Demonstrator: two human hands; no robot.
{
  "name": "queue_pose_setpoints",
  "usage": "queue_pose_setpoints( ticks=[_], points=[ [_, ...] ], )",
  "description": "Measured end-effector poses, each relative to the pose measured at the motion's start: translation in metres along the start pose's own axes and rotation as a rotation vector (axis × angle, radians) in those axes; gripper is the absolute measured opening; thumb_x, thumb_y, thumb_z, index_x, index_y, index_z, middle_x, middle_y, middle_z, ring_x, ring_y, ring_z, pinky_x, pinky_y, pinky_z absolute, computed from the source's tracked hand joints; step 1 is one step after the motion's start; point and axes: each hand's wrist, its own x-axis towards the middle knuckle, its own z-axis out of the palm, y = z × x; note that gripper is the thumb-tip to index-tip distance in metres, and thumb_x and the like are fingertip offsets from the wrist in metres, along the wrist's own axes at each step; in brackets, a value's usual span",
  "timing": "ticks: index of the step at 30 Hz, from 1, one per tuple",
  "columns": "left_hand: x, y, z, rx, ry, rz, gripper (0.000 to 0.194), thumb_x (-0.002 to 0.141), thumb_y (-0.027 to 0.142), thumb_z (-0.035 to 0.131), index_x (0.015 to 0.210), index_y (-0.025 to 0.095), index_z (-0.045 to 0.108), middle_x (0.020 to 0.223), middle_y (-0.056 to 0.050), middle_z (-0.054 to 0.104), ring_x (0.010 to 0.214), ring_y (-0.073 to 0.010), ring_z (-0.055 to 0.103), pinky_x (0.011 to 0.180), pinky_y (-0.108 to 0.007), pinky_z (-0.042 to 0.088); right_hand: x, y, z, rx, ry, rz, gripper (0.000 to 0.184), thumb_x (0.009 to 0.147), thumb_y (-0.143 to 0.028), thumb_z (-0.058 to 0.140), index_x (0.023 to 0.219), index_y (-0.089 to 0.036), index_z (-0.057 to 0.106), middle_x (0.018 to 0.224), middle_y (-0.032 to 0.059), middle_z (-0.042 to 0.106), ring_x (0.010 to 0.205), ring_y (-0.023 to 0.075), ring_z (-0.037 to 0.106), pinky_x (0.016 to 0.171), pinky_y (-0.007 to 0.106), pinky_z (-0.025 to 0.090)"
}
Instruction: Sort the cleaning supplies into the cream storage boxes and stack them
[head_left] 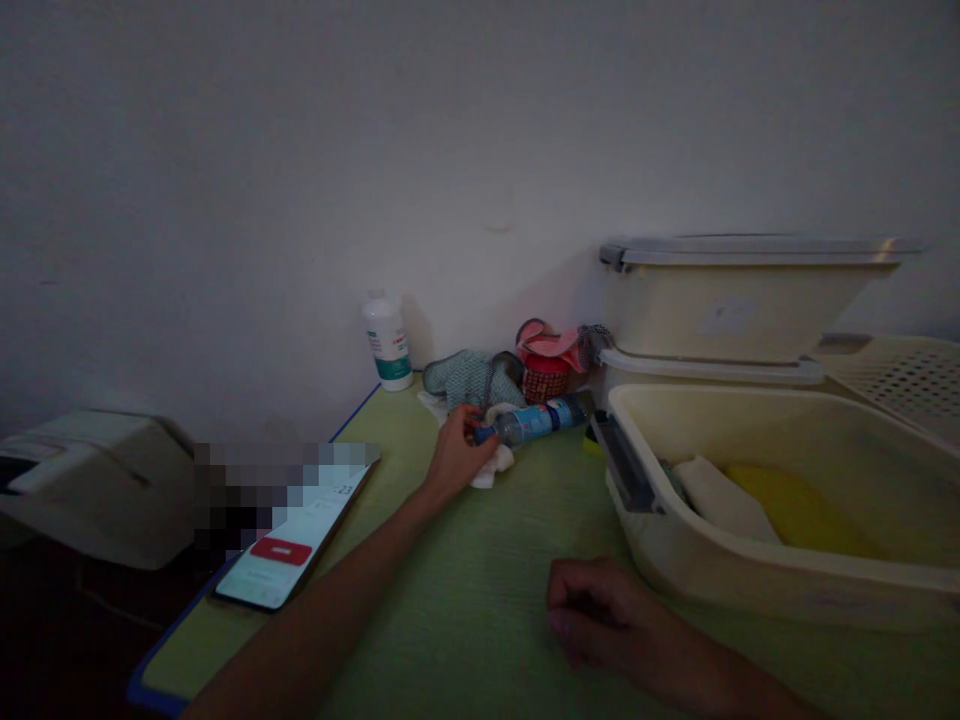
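A clear plastic bottle [534, 424] with a blue label lies on its side towards the back of the green table [480, 580]. My left hand [459, 448] reaches across to it, thumb and fingers closed around its blue cap [484, 435]. Under and beside those fingers is a crumpled white cloth [493, 467]. Behind them lies a grey-green checked cloth item [472, 380]. My right hand [600, 610] rests near the front of the table, its fingers curled in with nothing visible in them.
A pale bin [750, 585] holding yellow and white things stands on the right. A lidded box [750, 310] is stacked behind it. At the back are a white bottle [388, 345] and a red patterned container [545, 378]. A phone [292, 550] lies at the left edge.
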Motion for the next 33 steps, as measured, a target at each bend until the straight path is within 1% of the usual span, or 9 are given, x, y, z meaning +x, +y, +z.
queue_pose_setpoints(
  ticks=[3,6,12,16,18,21,24,27,33],
  points=[
    [-0.004,0.009,-0.002,-0.021,0.000,0.018,0.013,0.075,0.026,0.054,0.085,0.017,0.053,0.063,0.003,0.053,0.062,-0.0132,0.054,0.061,-0.025,0.044,0.001,0.002,0.001,-0.011,0.008,-0.005,0.029,0.080,-0.041,0.048,0.063,-0.018,0.042,0.057,-0.0027,0.042,0.053,0.0098,0.039,0.050,0.022,0.029],
    [-0.006,0.012,-0.003,-0.028,0.020,0.037,0.009,0.078,0.025,0.050,0.082,0.017,0.053,0.066,0.002,0.055,0.063,-0.0132,0.055,0.060,-0.024,0.045,0.001,0.002,0.001,0.006,0.012,0.013,0.031,0.080,-0.044,0.049,0.064,-0.018,0.042,0.057,-0.0025,0.044,0.053,0.0104,0.041,0.050,0.022,0.030],
    [0.013,0.011,-0.005,0.024,0.157,0.044,0.030,0.075,0.017,0.050,0.105,0.015,0.048,0.109,-0.010,0.053,0.098,-0.0187,0.056,0.080,-0.032,0.047,0.001,0.000,0.002,0.030,0.012,0.010,0.031,0.080,-0.045,0.049,0.065,-0.018,0.042,0.057,-0.0023,0.044,0.054,0.0105,0.042,0.050,0.022,0.031],
    [0.049,0.012,-0.002,0.107,0.187,0.053,0.053,0.066,0.013,0.060,0.116,0.016,0.044,0.129,-0.013,0.042,0.123,-0.0254,0.039,0.100,-0.041,0.035,0.001,0.000,0.001,0.020,0.007,0.020,0.029,0.079,-0.042,0.048,0.064,-0.018,0.043,0.056,-0.0024,0.044,0.053,0.0103,0.041,0.050,0.022,0.030],
    [0.062,0.008,0.002,0.147,0.180,0.027,0.058,0.061,0.009,0.062,0.116,0.013,0.045,0.128,-0.015,0.044,0.125,-0.0279,0.038,0.102,-0.041,0.032,0.001,0.000,0.001,0.009,0.005,0.031,0.028,0.078,-0.041,0.048,0.064,-0.019,0.042,0.056,-0.0024,0.045,0.052,0.0101,0.040,0.050,0.022,0.030],
    [0.068,-0.005,0.008,0.190,0.156,-0.061,0.045,0.061,0.005,0.059,0.105,0.010,0.050,0.102,-0.013,0.058,0.102,-0.0276,0.055,0.088,-0.041,0.042,0.001,0.001,0.001,-0.006,0.004,0.030,0.026,0.078,-0.040,0.048,0.064,-0.019,0.042,0.056,-0.0022,0.046,0.052,0.0102,0.040,0.049,0.021,0.030],
    [0.065,-0.016,0.007,0.219,0.108,-0.094,0.038,0.060,0.004,0.059,0.096,0.012,0.051,0.078,-0.004,0.058,0.079,-0.0216,0.059,0.072,-0.035,0.047,0.001,0.001,0.001,0.001,-0.009,0.019,0.025,0.077,-0.038,0.047,0.064,-0.018,0.043,0.055,-0.0024,0.045,0.052,0.0098,0.040,0.049,0.021,0.029],
    [0.065,-0.014,-0.004,0.234,0.024,-0.048,0.041,0.060,0.008,0.062,0.099,0.013,0.049,0.069,0.002,0.053,0.069,-0.0168,0.057,0.063,-0.028,0.045,-0.001,0.000,-0.001,-0.013,-0.020,0.023,0.024,0.077,-0.036,0.047,0.063,-0.018,0.044,0.056,-0.0025,0.044,0.053,0.0095,0.039,0.049,0.021,0.028],
    [0.061,0.021,-0.020,0.205,-0.390,0.158,0.044,0.059,0.025,0.072,0.098,0.016,0.052,0.058,0.007,0.051,0.054,-0.0131,0.053,0.050,-0.022,0.041,-0.004,-0.002,-0.002,-0.009,-0.021,0.035,0.024,0.078,-0.037,0.048,0.064,-0.017,0.044,0.057,-0.0032,0.043,0.055,0.0090,0.039,0.050,0.021,0.029]
  ],
)
